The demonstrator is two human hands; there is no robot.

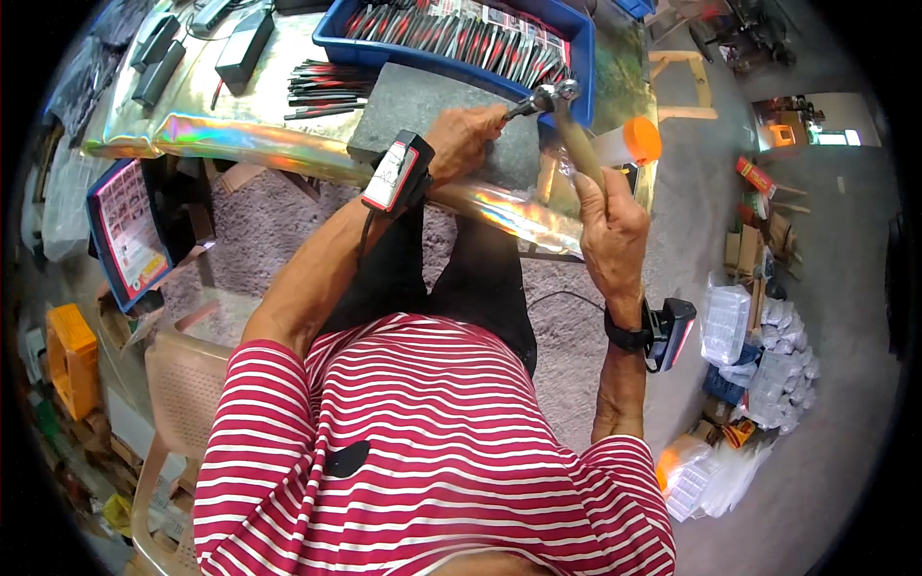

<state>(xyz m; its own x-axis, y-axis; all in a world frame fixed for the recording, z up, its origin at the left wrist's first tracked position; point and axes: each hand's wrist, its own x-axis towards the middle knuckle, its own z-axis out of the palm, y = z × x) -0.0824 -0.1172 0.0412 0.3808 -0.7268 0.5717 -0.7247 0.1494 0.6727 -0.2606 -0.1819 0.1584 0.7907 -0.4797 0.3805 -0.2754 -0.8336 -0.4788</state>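
Note:
My right hand (615, 230) is closed around the pale wooden handle of a ball-peen hammer (581, 149). The hammer's metal head reaches over the right part of a dark grey block (413, 101) on the table, close to the fingertips of my left hand (466, 139). My left hand rests over the block with its fingers pinched together; what they hold is hidden by the hand and the hammer head. Left of the block lies a pile of thin black-and-red rods (328, 88). Behind it, a blue tray (456, 65) contains many more such rods.
An orange-capped white container (619, 144) stands at the table's right. Black power adapters (245, 50) lie at the far left of the shiny-covered table (269, 134). A plastic chair (187, 394) is at my left, a blue-framed board (130, 235) beyond it. Clear plastic bags (768, 374) pile up at right.

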